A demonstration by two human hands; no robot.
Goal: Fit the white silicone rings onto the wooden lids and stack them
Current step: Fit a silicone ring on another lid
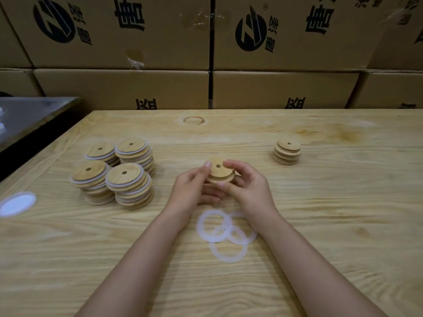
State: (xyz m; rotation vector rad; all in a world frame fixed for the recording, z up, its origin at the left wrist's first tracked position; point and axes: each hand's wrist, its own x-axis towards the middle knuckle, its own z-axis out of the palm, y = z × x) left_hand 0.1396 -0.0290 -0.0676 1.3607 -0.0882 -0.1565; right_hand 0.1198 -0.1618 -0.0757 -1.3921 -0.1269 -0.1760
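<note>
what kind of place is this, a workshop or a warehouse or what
Probably a packing or assembly bench in a warehouse: printed cardboard boxes are stacked behind the table, with stacks of ringed lids and loose rings on it.

left hand point(191, 189), right hand point(249, 188), fingers point(231, 165) curled
</note>
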